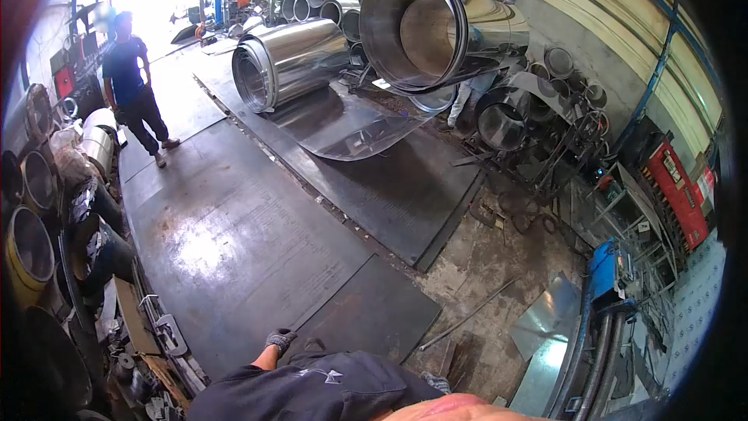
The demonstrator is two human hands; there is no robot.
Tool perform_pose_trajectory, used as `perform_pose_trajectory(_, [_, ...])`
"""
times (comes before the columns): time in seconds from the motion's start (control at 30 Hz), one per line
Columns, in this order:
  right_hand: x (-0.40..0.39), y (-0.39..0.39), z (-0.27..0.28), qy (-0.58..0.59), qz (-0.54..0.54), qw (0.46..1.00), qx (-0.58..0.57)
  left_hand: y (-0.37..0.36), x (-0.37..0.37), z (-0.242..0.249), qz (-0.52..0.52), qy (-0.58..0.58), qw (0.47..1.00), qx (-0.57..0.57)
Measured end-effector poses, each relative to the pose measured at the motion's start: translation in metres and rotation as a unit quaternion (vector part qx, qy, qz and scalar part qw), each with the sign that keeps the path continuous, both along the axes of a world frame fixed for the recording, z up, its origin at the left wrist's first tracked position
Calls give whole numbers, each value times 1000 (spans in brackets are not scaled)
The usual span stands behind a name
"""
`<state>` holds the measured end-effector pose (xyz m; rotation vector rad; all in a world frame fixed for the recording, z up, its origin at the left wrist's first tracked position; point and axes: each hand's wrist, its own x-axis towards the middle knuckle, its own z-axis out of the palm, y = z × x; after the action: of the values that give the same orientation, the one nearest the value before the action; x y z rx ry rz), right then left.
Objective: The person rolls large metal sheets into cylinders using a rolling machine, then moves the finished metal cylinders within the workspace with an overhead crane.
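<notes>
My left hand (280, 339), in a grey patterned work glove, hangs at my side above a dark metal sheet (374, 308) on the floor. Its fingers look loosely curled, and nothing shows in them. A small part of my gloved right hand (436, 382) appears beyond my dark shirt (335, 386); its fingers are hidden. Ahead lies a larger flat metal sheet (241, 218). Farther off, a shiny sheet-metal roll (304, 58) rests with its loose end (351, 132) spread over the floor sheets. Beside that roll, a bigger metal coil (413, 23) is raised up.
A person (132, 78) stands on the sheets at left. Another person's legs (463, 97) show behind the raised coil. Metal cylinders (31, 242) line the left side. A thin rod (467, 316) lies on the floor at right, near a blue machine (608, 273) and red rack (676, 191).
</notes>
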<state>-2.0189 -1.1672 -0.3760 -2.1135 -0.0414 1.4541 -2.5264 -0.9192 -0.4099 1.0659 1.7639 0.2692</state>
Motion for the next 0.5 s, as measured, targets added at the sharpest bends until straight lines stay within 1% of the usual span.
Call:
perform_pose_trajectory(0.03, [-6,8,-11,-81,101,991,-15,8,-10,-10,-3,5,1000,12])
perform_pose_trajectory(0.07, [-7,17,-35,-160,200,966,-30,18,-19,-22,23,-7,1000,-2])
perform_pose_trajectory(0.1, [-8,27,-55,-236,296,924,-46,27,-26,-20,19,-5,1000,-11])
perform_pose_trajectory(0.13, [-15,39,-54,-193,305,933,-13,35,-34,-16,15,-2,1000,-21])
perform_pose_trajectory(0.17, [-18,48,-52,-160,312,936,-19,43,-41,-13,11,2,999,-30])
perform_pose_trajectory(0.2, [-28,61,-29,-124,320,939,-25,50,-48,-14,4,5,1000,-19])
perform_pose_trajectory(0.27, [-57,68,-8,-87,249,964,-43,66,-56,-20,9,-2,1000,-17])
perform_pose_trajectory(0.33, [-76,95,6,-93,222,969,-54,80,-65,-28,5,3,1000,-3])
perform_pose_trajectory(0.4, [-88,123,13,-115,227,965,-58,92,-68,-34,-6,15,1000,27])
perform_pose_trajectory(0.5, [-96,150,16,-138,242,958,-62,104,-68,-39,-10,0,1000,19])
